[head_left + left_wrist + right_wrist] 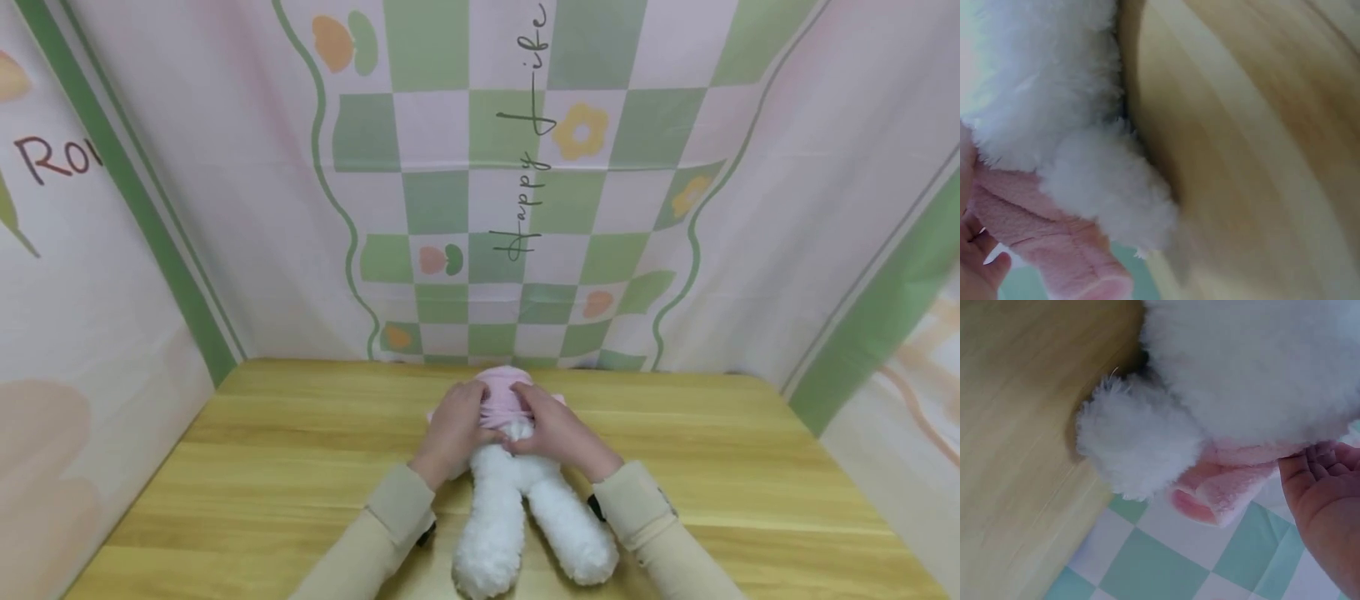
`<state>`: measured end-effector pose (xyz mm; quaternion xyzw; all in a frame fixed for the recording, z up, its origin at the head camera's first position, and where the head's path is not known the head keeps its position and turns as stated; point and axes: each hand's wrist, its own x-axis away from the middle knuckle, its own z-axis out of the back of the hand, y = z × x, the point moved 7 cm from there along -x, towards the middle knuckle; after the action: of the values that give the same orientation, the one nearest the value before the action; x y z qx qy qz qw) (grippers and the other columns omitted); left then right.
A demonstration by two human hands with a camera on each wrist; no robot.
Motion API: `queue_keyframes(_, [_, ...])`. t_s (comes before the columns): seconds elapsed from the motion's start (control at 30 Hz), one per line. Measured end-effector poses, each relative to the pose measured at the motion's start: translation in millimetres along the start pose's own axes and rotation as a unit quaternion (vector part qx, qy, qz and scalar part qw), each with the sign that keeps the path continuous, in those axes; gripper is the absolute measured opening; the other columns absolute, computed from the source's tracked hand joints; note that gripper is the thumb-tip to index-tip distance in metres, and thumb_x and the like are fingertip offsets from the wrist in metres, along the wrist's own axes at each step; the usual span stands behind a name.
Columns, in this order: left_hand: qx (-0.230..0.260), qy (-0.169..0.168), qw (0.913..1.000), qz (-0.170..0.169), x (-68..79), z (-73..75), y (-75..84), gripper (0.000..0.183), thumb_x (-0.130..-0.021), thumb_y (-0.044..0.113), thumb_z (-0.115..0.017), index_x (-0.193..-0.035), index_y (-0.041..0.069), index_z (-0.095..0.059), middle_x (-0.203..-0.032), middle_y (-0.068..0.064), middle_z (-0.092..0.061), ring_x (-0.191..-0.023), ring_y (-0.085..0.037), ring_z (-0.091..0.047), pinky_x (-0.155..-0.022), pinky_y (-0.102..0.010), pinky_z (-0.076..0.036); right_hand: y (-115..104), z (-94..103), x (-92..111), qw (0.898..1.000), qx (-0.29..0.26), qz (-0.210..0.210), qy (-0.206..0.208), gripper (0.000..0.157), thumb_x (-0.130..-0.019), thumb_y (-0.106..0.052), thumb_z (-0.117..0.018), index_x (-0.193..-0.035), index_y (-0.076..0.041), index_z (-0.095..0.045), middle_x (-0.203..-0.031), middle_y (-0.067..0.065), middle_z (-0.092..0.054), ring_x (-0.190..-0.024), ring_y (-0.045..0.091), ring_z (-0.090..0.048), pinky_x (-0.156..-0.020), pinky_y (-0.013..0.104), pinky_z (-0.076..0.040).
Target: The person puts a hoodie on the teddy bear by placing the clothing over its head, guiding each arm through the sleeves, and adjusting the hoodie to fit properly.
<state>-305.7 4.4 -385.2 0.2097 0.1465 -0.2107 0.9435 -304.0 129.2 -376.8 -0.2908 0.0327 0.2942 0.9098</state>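
A white fluffy plush toy [491, 517] lies on the table with its two legs toward me. A pink doll top [504, 392] is bunched over its far end, and a short sleeve [1194, 503] hangs out in the right wrist view. My left hand [453, 423] grips the pink cloth from the left, thumb against the white fur. From the right, my right hand [561, 429] holds the same cloth, its curled fingers at the hem in the right wrist view. A stubby plush arm [1110, 187] pokes out beside the top in the left wrist view. The toy's head cannot be made out.
The wooden table [315, 467] spreads out on both sides of the toy. Behind its far edge hangs a green and white checked curtain [502, 200]. Printed cloth walls [90, 333] stand at the left and right.
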Motion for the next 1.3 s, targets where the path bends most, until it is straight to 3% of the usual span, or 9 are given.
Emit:
queue_keyframes(0.1, [0.013, -0.012, 0.9998, 0.008, -1.5, -1.2, -1.5, 0.086, -0.071, 0.04, -0.08, -0.136, -0.002, -0.044, -0.129, -0.013, -0.059, -0.119, -0.027, -0.055, -0.107, -0.037, -0.041, -0.1, 0.4, -0.5, 1.0, 0.002, 0.002, 0.001, 0.072, -0.074, -0.021, -0.08, -0.129, 0.01, -0.047, -0.127, 0.026, -0.055, -0.116, 0.036, -0.056, -0.097, 0.048, -0.048])
queue_keyframes(0.17, [-0.003, -0.024, 0.9997, -0.003, -3.0, -1.7, -0.9, 0.094, -0.071, 0.042, -0.079, -0.142, -0.003, -0.037, -0.135, -0.014, -0.056, -0.124, -0.027, -0.052, -0.112, -0.037, -0.036, 0.1, 0.0, -0.2, 1.0, 0.003, 0.008, 0.003, 0.064, -0.074, -0.022, -0.08, -0.123, 0.006, -0.051, -0.121, 0.021, -0.058, -0.109, 0.031, -0.059, -0.092, 0.044, -0.05])
queue_keyframes(0.33, [-0.056, -0.057, 0.9968, -0.002, -7.6, -0.2, -0.9, 0.089, -0.069, 0.049, -0.079, -0.136, 0.002, -0.045, -0.127, -0.01, -0.061, -0.117, -0.025, -0.056, -0.108, -0.037, -0.039, -0.3, -2.3, 2.7, 1.0, 0.005, 0.017, 0.006, 0.046, -0.077, -0.023, -0.079, -0.112, -0.005, -0.057, -0.109, 0.009, -0.056, -0.098, 0.019, -0.059, -0.085, 0.036, -0.053])
queue_keyframes(0.5, [-0.073, -0.073, 0.9944, 0.021, -10.7, -0.5, -5.9, 0.08, -0.064, 0.057, -0.079, -0.123, 0.01, -0.053, -0.118, -0.008, -0.062, -0.112, -0.026, -0.056, -0.105, -0.042, -0.041, 5.1, -1.4, 7.0, 0.999, -0.004, 0.024, 0.025, 0.046, -0.078, -0.026, -0.079, -0.117, -0.008, -0.06, -0.13, 0.02, -0.044, -0.106, 0.025, -0.06, -0.085, 0.038, -0.053])
queue_keyframes(0.63, [-0.053, -0.065, 0.9963, 0.019, -9.2, -3.1, -7.2, 0.078, -0.063, 0.058, -0.08, -0.12, 0.011, -0.055, -0.124, -0.009, -0.057, -0.115, -0.025, -0.055, -0.102, -0.042, -0.044, 14.3, 0.7, 8.6, 0.999, -0.04, 0.028, -0.015, 0.049, -0.083, -0.025, -0.075, -0.125, -0.006, -0.057, -0.145, 0.022, -0.033, -0.101, 0.02, -0.059, -0.082, 0.029, -0.052])
queue_keyframes(0.8, [-0.065, -0.035, 0.9972, -0.015, -6.0, -2.8, -3.3, 0.072, -0.063, 0.057, -0.08, -0.115, 0.012, -0.055, -0.12, -0.004, -0.06, -0.111, -0.022, -0.059, -0.097, -0.038, -0.048, 22.3, 5.6, 4.1, 0.993, -0.087, 0.011, -0.078, 0.064, -0.082, -0.017, -0.075, -0.135, -0.001, -0.044, -0.139, 0.019, -0.038, -0.087, 0.011, -0.055, -0.074, 0.022, -0.05])
queue_keyframes(0.93, [-0.075, -0.012, 0.9965, -0.037, -3.0, -1.4, -0.4, 0.068, -0.064, 0.054, -0.079, -0.114, 0.013, -0.056, -0.119, -0.004, -0.06, -0.111, -0.022, -0.059, -0.101, -0.037, -0.046, 22.2, 10.5, -3.5, 0.997, -0.028, 0.017, -0.07, 0.074, -0.074, -0.021, -0.082, -0.135, -0.003, -0.045, -0.134, 0.018, -0.044, -0.087, 0.016, -0.057, -0.074, 0.025, -0.051])
queue_keyframes(1.1, [-0.084, -0.001, 0.9956, -0.041, -0.4, -1.3, 0.2, 0.065, -0.066, 0.053, -0.077, -0.114, 0.014, -0.056, -0.118, -0.003, -0.06, -0.112, -0.021, -0.059, -0.104, -0.036, -0.044, 15.2, 15.0, -10.4, 0.994, 0.09, 0.053, -0.028, 0.069, -0.065, -0.032, -0.086, -0.12, -0.002, -0.057, -0.128, 0.019, -0.053, -0.113, 0.032, -0.052, -0.094, 0.044, -0.048])
queue_keyframes(1.3, [-0.047, -0.001, 0.9982, -0.038, 2.1, -1.4, 0.8, 0.061, -0.071, 0.048, -0.075, -0.116, 0.013, -0.055, -0.12, -0.004, -0.058, -0.109, -0.021, -0.059, -0.092, -0.034, -0.052, 7.1, 13.8, -9.7, 0.992, 0.091, 0.088, -0.006, 0.045, -0.069, -0.022, -0.084, -0.103, -0.006, -0.059, -0.115, 0.014, -0.056, -0.101, 0.026, -0.054, -0.082, 0.038, -0.05])
